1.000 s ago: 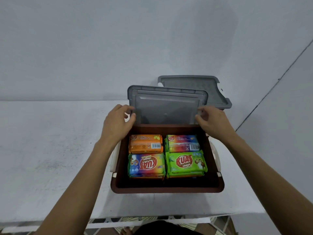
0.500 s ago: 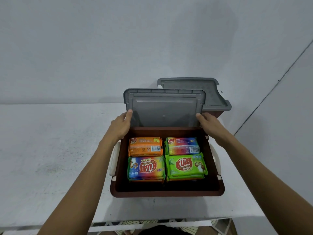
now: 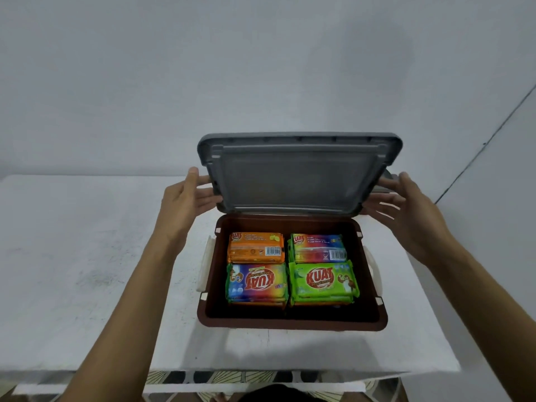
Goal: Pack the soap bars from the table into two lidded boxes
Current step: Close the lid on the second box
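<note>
Closing step: the gray lid (image 3: pixel 295 175), tilted above the far rim of the brown box (image 3: pixel 290 323) holding 4 stacks of soap bars (image 3: pixel 323 281) at lower centre, is touched by the left hand (image 3: pixel 188 198)'s straight fingers, while the blurred right hand (image 3: pixel 406 207)'s hold cannot be told; next, it likely needs lowering squarely onto the rim.

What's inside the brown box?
The brown box holds soap: an orange bar and a multicolour bar at the back, a rainbow bar and a green bar in front. Whatever lies beneath them is covered.
</note>
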### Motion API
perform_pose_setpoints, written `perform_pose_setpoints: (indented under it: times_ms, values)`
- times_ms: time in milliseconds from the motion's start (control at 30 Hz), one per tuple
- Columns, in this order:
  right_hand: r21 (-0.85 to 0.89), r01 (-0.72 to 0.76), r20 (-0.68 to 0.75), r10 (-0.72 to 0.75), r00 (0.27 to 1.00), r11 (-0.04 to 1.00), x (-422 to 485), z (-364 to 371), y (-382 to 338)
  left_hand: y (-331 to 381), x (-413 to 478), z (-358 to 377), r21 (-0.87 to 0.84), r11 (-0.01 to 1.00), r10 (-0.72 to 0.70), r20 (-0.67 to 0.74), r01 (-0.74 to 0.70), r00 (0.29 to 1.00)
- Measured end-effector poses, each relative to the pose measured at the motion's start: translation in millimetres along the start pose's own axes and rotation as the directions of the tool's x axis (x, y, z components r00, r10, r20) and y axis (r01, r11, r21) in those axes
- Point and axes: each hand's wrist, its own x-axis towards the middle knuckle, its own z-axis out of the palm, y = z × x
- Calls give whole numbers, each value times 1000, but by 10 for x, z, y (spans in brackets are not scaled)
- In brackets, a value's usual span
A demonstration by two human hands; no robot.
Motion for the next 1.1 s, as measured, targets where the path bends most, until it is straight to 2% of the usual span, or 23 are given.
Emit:
perform_pose_setpoints:
  times_ms: [167, 233, 300, 433, 533, 600, 767, 933, 1033, 1100]
  values:
    - [103, -45, -46, 50, 998, 994, -168, -97, 59, -30, -236, -86, -60, 995, -78, 32, 80, 996]
    - [3, -63, -72, 63, 995, 998, -275, -100, 101, -113, -309, -136, -7, 997, -75, 61, 75, 995]
    - [-172, -42, -96, 25, 995, 984, -401, -88, 168, -200, -387, -166, 80, 995, -61, 67, 56, 996]
    - [-563, 34, -37, -67, 997, 825, -565, -72, 389, -361, -523, -152, 357, 934, -19, 19, 11, 1000]
    - [-761, 104, -9, -171, 985, 640, -621, -41, 548, -453, -570, -109, 539, 827, 151, 57, -158, 987]
    - [-833, 142, 7, -246, 969, 534, -660, -11, 609, -514, -572, -91, 610, 754, 231, 103, -245, 967]
    - [-874, 165, 37, -275, 961, 457, -708, -1, 773, -684, -653, -83, 760, 559, 357, 140, -331, 924]
    - [-883, 133, -5, -291, 957, 450, -717, -17, 831, -746, -663, -102, 671, 715, 245, 21, -195, 969]
    - [-869, 97, -36, -257, 966, 486, -716, -21, 821, -732, -629, -123, 497, 867, -34, -20, 39, 999]
    - [-815, 30, -83, -168, 982, 579, -715, -20, 817, -758, -614, -137, 473, 873, -140, 4, 121, 990]
